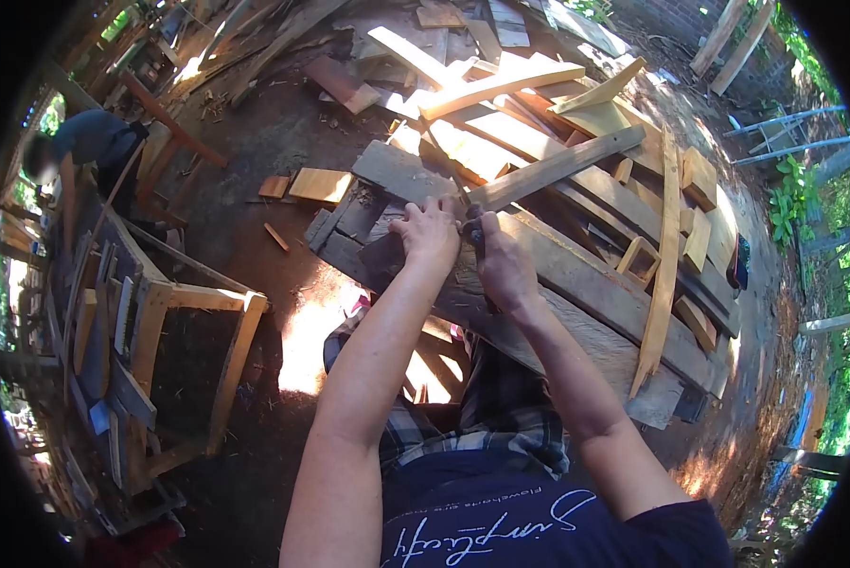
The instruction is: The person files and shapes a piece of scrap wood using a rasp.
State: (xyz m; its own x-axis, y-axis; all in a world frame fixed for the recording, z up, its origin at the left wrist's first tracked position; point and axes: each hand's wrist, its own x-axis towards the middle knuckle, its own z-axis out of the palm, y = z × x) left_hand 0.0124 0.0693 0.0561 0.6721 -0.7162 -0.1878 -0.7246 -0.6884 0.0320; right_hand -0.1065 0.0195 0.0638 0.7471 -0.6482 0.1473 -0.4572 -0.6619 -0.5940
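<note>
Both hands are at the near-left part of a wooden workbench (pixel 576 327), around the end of a long grey-brown board (pixel 562 170) that slants up to the right. My left hand (pixel 429 230) is pressed down beside that end, its fingers partly bent; what lies beneath them is too small to make out. Just to its right, my right hand (pixel 506 265) is closed around a dark handle (pixel 478 237), whose far end is hidden among the wood. A thin dark strip runs up and left from between the hands.
Cut wood pieces (pixel 501 90) are piled across the bench, with a long narrow strip (pixel 664 256) at its right. A wooden frame (pixel 207 298) stands at left. Behind it another person (pixel 94 137) bends over. Small blocks (pixel 321 185) lie left of the bench.
</note>
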